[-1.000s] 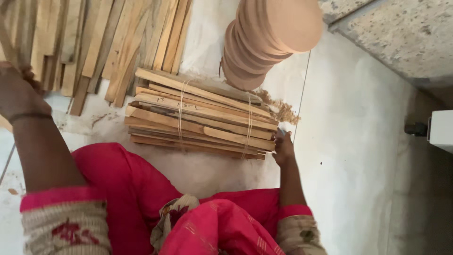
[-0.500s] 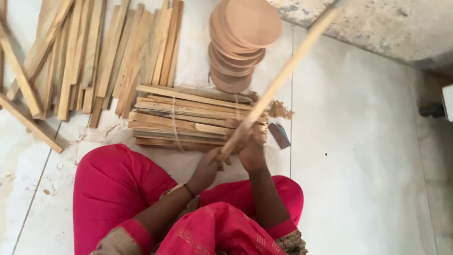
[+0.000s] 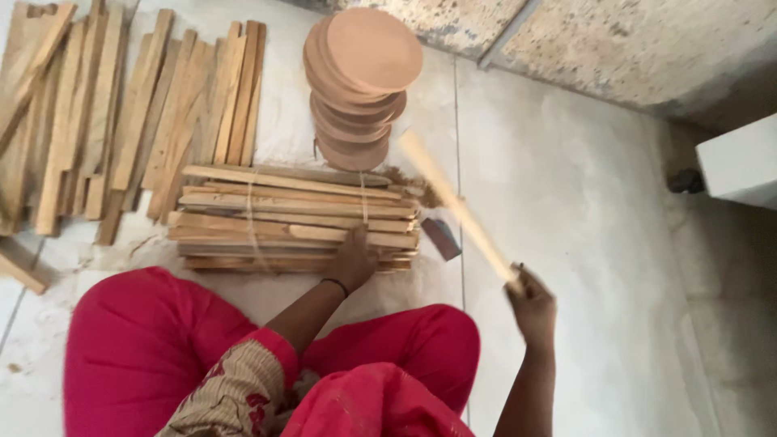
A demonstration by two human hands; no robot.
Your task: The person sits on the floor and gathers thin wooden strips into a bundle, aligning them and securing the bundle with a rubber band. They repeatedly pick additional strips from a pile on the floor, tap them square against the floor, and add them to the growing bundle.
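My right hand point(image 3: 530, 303) grips the near end of a long pale wooden slat point(image 3: 453, 202), which slants up and away to the left and looks blurred. My left hand point(image 3: 354, 259) rests palm down on the front edge of a tied bundle of wooden slats point(image 3: 291, 218) lying flat on the floor in front of my knees. Two loops of thin string wrap the bundle. Just behind it rises a stack of round wooden discs point(image 3: 360, 81).
Many loose wooden slats point(image 3: 121, 113) lie spread on the floor at the far left. A small dark flat piece point(image 3: 441, 237) lies right of the bundle. A rough concrete wall point(image 3: 615, 48) runs along the back, with a white box point(image 3: 740, 162) at the right. My red-clothed legs point(image 3: 162, 348) fill the foreground.
Both hands held the slat over the bundle half a second ago. Now my right hand has carried it out to the right, and my left hand has dropped onto the bundle.
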